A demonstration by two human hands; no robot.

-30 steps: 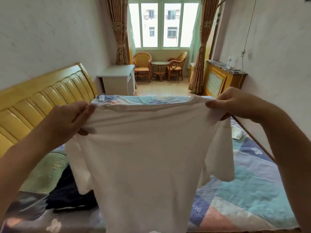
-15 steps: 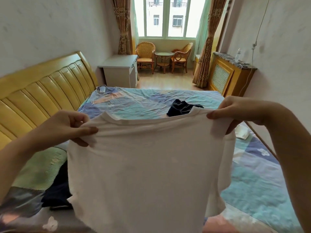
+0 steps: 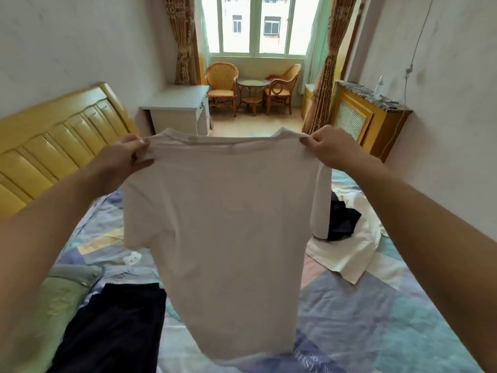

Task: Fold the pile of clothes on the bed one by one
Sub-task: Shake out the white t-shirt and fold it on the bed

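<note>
viewpoint: one head-worn wide-angle camera, at the person's eye height, standing at the side of the bed (image 3: pixel 376 319)
facing: forward and tilted down across the bed, toward the window (image 3: pixel 258 25) and wicker chairs (image 3: pixel 223 87) at the far end of the room
nearness: close to the left hand (image 3: pixel 121 160) and right hand (image 3: pixel 330 152), both forearms entering from the bottom corners; the white t-shirt (image 3: pixel 223 238) fills the centre
edges: headboard (image 3: pixel 53 141) on the left, radiator cabinet (image 3: pixel 363 119) on the right, walls curved by the lens
shared views: only a single view, so no overlap to tell
</note>
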